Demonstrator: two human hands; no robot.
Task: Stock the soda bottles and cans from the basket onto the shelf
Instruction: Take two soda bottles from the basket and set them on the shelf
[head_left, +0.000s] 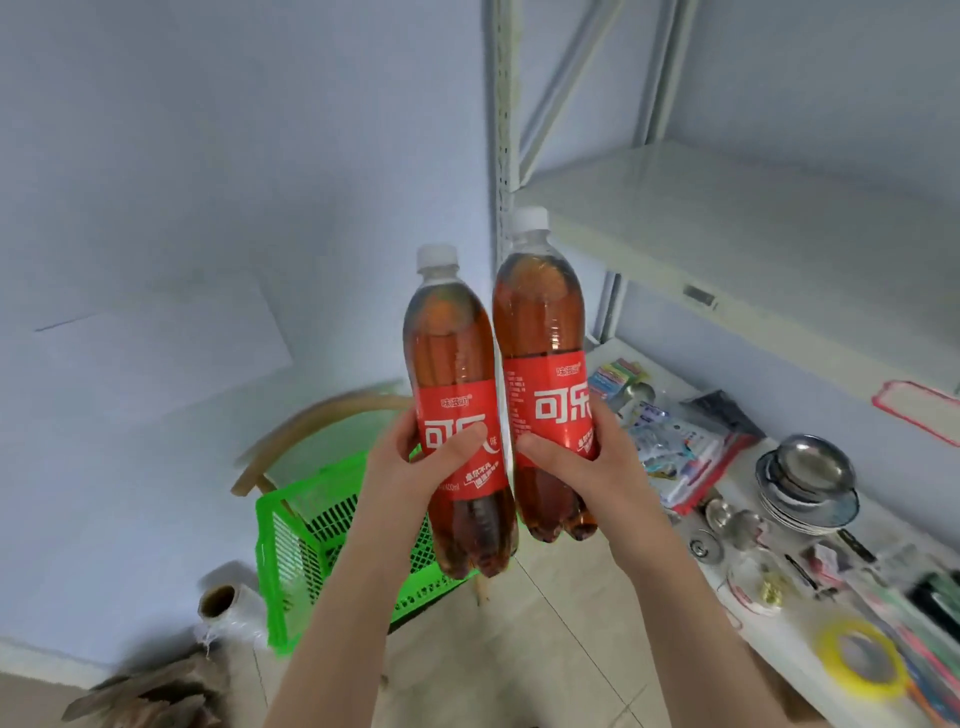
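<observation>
Two cola bottles being carried up from the basket toward the shelf.
The left hand (415, 457) is clenching its grip on one cola bottle (457, 395), the right hand (582, 457) on the second bottle (543, 364), both upright, probably for standing on the bare upper shelf (727, 228); behind them the green basket (311, 540) is sitting on the floor, contents hidden.

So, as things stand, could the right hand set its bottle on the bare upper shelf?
Probably yes. The right hand holds its cola bottle upright just left of the upper shelf, whose visible surface is bare, with nothing between them.
</observation>
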